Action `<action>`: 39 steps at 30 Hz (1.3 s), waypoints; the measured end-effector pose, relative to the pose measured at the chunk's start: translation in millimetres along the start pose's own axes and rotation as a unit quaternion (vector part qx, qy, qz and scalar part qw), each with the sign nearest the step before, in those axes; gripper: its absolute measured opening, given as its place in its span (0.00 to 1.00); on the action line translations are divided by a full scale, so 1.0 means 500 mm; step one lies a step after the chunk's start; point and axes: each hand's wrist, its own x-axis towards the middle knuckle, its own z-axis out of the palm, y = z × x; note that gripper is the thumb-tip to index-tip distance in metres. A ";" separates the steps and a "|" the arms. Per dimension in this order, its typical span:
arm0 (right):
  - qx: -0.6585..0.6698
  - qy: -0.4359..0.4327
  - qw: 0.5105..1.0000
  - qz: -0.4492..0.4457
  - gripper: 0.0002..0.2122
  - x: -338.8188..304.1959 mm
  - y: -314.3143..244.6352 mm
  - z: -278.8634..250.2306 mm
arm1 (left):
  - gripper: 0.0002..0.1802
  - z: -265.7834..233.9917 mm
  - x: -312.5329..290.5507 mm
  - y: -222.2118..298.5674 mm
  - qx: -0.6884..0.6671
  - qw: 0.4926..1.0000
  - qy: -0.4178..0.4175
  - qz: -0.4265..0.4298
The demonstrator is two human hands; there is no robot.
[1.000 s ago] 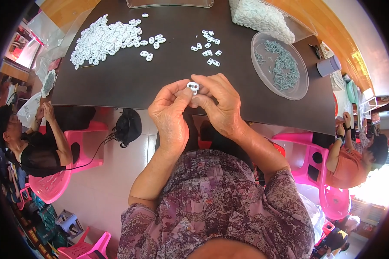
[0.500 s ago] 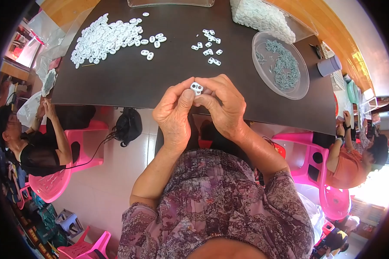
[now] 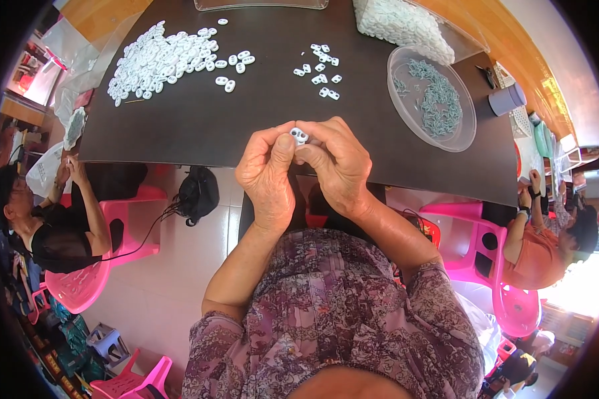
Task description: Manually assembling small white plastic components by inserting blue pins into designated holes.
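Both my hands meet just above the near edge of the dark table, closed on a small white plastic piece with dark round holes [image 3: 299, 135]. My left hand [image 3: 267, 176] grips its left side between thumb and forefinger. On the other side, the thumb and fingers of my right hand [image 3: 343, 163] press against it. Fingertips hide part of the piece. Farther off lie a big heap of white oval two-hole pieces [image 3: 163, 60] at the left and a scattered group of small white holed pieces [image 3: 323, 78] near the middle.
A round clear tray [image 3: 470, 126] holds many small grey-green pieces [image 3: 439, 106]. Behind it stands a clear bin of white parts [image 3: 406, 30]; a grey cup [image 3: 507, 100] and pliers [image 3: 488, 76] lie rightward. People sit on pink chairs [image 3: 80, 286] at both sides.
My right hand has shifted slightly left, and the white piece has turned a little and moved slightly left with it. My left hand keeps its grip.
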 end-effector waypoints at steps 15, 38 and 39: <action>0.078 0.032 0.994 0.075 0.13 -0.015 -0.017 0.001 | 0.10 0.000 -0.002 0.013 0.034 0.999 -0.018 -0.001; 0.044 0.019 0.998 0.034 0.15 -0.020 -0.011 0.011 | 0.10 0.007 -0.015 0.011 0.018 0.999 0.028 0.007; 0.044 0.018 0.998 0.034 0.15 -0.020 -0.013 0.011 | 0.11 0.004 -0.015 0.010 0.030 0.999 0.022 0.019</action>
